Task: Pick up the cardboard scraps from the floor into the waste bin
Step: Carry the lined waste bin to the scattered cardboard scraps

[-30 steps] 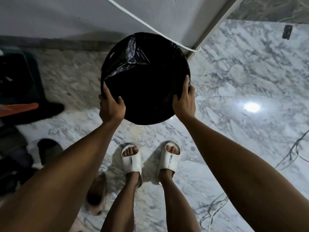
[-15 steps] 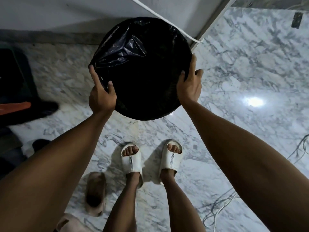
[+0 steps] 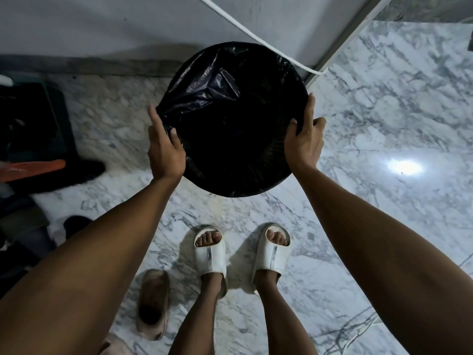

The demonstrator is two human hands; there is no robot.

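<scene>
**Both hands holding the lined bin, no scraps in sight**

The marble floor (image 3: 384,124) is showing no cardboard scraps anywhere in view, so pickup is either finished or waiting elsewhere; the bin's dark interior is giving nothing away. The waste bin (image 3: 231,119), lined with black plastic, is sitting centre, just beyond the person's feet, near the far wall. The left hand (image 3: 163,147) is gripping its left rim, thumb hooked inside. The right hand (image 3: 304,139) is clasping the right rim, fingers curled over the liner.
</scene>
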